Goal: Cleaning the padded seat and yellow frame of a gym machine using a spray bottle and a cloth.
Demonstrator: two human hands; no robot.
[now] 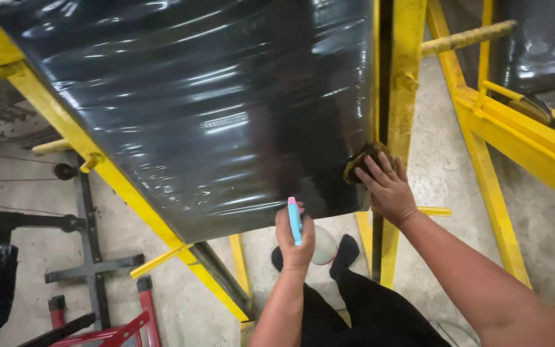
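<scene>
Your left hand [294, 243] is gripping a white spray bottle with a blue-and-pink trigger [298, 226], fingers closed; your right hand [388, 187] is pressing a brown cloth [360, 160] flat-fingered against the glossy black padded bench [207, 103].

The black padded bench [213, 109] fills the upper middle, its broad surface open to a hand; the yellow upright [405, 96] hems its right edge, leaving only a narrow dark slot between; bare concrete floor [541, 244] lies open right of the upright; dark and red frames [91, 283] crowd the lower left
</scene>
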